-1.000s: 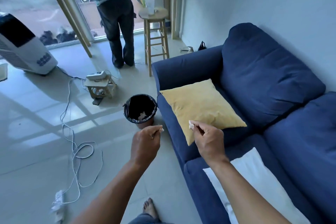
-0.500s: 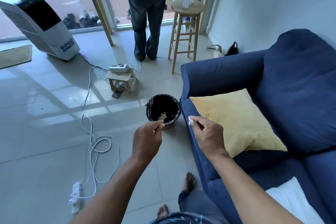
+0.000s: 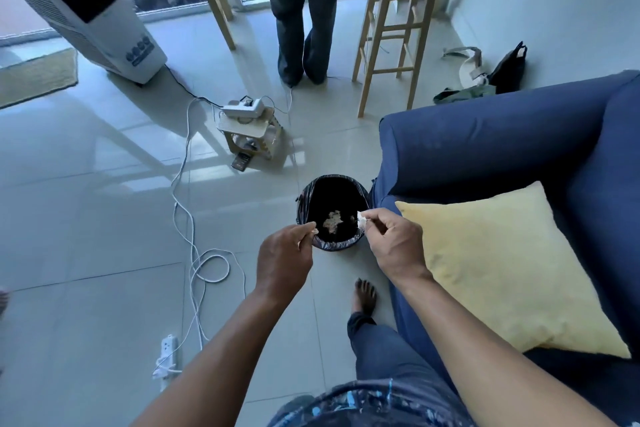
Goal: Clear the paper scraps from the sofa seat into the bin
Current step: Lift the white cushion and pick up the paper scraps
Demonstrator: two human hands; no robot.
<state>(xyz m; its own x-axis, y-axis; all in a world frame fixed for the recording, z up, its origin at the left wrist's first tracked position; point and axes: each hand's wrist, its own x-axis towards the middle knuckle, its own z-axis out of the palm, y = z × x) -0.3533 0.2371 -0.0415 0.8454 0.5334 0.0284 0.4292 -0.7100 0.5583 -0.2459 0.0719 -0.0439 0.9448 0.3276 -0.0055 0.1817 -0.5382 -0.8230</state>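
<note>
A small bin [image 3: 304, 199] lined with a black bag stands on the tiled floor against the blue sofa's [image 3: 485, 156] arm, with pale paper scraps [image 3: 333, 219] at its bottom. My left hand [image 3: 285, 258] pinches a tiny white scrap [image 3: 314, 230] at the bin's near-left rim. My right hand [image 3: 394, 243] pinches a larger white scrap [image 3: 362, 219] over the bin's right rim. A yellow cushion [image 3: 512, 267] lies on the sofa seat.
A white cable [image 3: 190, 218] and power strip [image 3: 168, 348] trail across the floor to the left. A small wooden stand [image 3: 247, 135], a tall stool [image 3: 391, 28], a standing person [image 3: 304, 10] and a cooler [image 3: 79, 7] lie beyond. My bare foot [image 3: 363, 296] is beside the sofa.
I have moved closer to the bin. Both hands, each still pinching its scrap, have travelled from beside the cushion to the bin's rim.
</note>
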